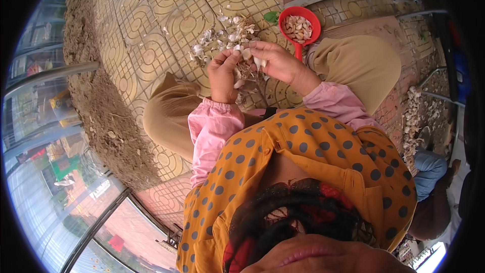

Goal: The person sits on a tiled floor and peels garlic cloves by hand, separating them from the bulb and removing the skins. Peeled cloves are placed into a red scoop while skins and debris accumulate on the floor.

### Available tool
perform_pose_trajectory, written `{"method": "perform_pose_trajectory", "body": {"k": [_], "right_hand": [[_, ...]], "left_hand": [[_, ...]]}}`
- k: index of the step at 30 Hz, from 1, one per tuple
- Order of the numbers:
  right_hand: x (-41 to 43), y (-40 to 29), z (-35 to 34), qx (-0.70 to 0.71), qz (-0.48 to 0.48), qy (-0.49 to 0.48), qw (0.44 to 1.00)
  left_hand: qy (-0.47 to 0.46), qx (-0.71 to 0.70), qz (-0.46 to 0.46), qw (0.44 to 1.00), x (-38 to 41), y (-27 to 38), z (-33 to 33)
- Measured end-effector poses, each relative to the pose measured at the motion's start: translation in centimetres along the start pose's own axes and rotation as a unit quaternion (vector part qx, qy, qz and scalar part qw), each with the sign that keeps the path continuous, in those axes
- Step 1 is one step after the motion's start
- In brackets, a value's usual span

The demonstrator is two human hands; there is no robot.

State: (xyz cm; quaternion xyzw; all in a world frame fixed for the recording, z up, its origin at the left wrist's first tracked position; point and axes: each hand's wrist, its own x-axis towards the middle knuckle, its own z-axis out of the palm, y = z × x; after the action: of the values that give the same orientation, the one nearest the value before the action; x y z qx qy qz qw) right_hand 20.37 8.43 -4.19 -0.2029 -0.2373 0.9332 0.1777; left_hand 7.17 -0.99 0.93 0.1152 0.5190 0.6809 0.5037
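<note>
My left hand (225,72) pinches a white bit of garlic skin (238,48) between thumb and fingertips. Close against it, my right hand (278,61) grips a pale garlic clove (246,54), and more white garlic (259,63) shows under its fingers. Below both hands lie dry garlic roots and stalks (248,74), partly hidden by them. A heap of papery garlic peelings (206,41) is spread on the tiles just beyond. To the right of the heap, a red plastic scoop (317,22) with a handle holds loose garlic cloves (297,29).
Yellow patterned paving tiles (166,19) run under everything, edged at left by bare soil (110,129). A green leaf (271,16) touches the scoop's side. Flattened cardboard (371,26) lies at right. Farther right are strung garlic bulbs (411,121) and metal tube legs (435,74).
</note>
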Motion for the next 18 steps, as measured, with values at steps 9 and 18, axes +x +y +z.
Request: {"method": "perform_pose_trajectory", "body": {"k": [9, 18], "right_hand": [[3.0, -0.1, -3.6, 0.211, 0.093, 0.070, 0.971], [7.2, -1.3, -21.0, 0.302, -0.159, 0.428, 0.837]], "left_hand": [[0.127, -0.208, -0.079, 0.967, 1.2, -1.5, -3.4], [0.065, -0.138, -0.111, 0.982, 1.9, -1.2, -3.7]]}}
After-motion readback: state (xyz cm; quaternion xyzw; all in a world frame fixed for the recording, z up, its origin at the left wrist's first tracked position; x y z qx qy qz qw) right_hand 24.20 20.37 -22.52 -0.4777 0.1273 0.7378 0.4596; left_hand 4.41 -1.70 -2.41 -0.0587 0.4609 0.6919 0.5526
